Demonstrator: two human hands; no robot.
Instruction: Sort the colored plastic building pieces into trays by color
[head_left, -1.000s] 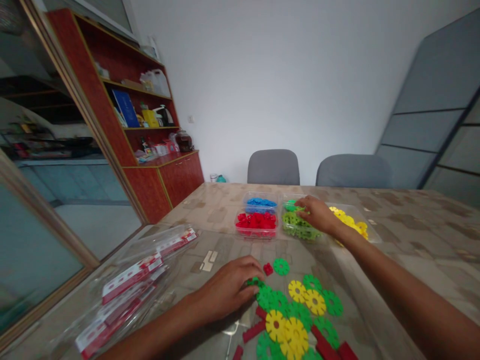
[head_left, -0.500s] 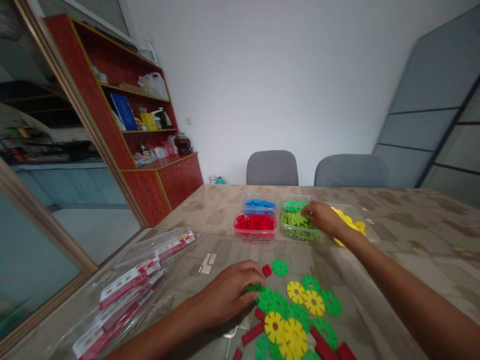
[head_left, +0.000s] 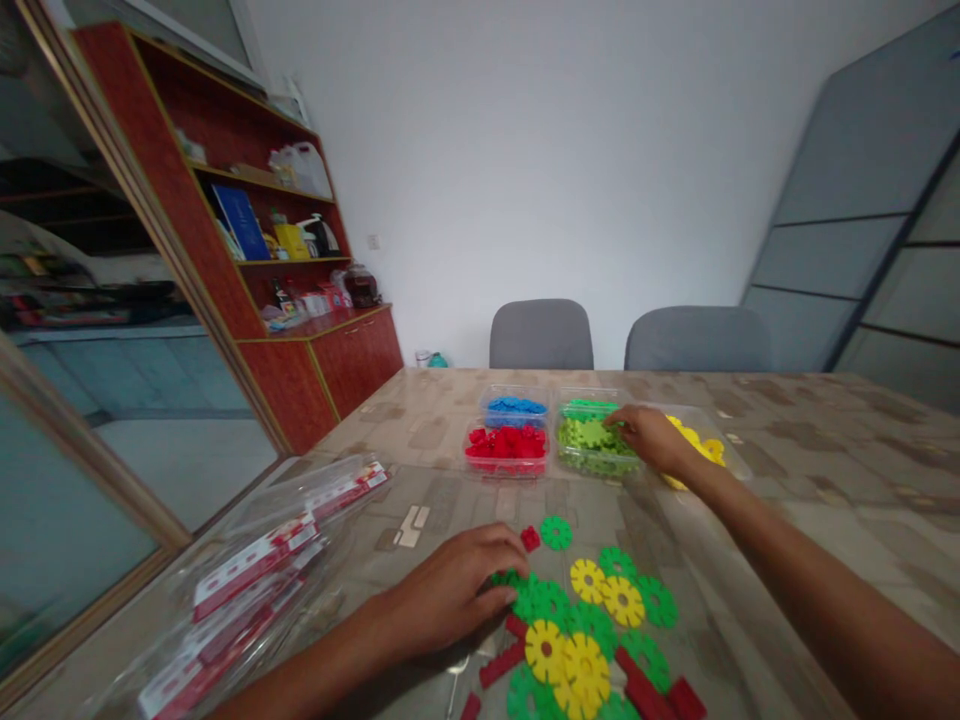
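My left hand rests palm down on the table with its fingertips pressed on the left edge of a flat build of green and yellow gear-shaped discs joined with red bars. My right hand reaches into the clear tub of light green discs, fingers curled among the pieces; whether they grip one is hidden. A loose green disc and a small red block lie just beyond the build.
Clear tubs of red pieces, blue pieces, dark green pieces and yellow discs stand in a row. Plastic-wrapped packs lie at the left. Two grey chairs stand behind the table; a red shelf unit is left.
My right hand has shifted a little to the right and lower inside the green tub. My left hand has stayed on the build.
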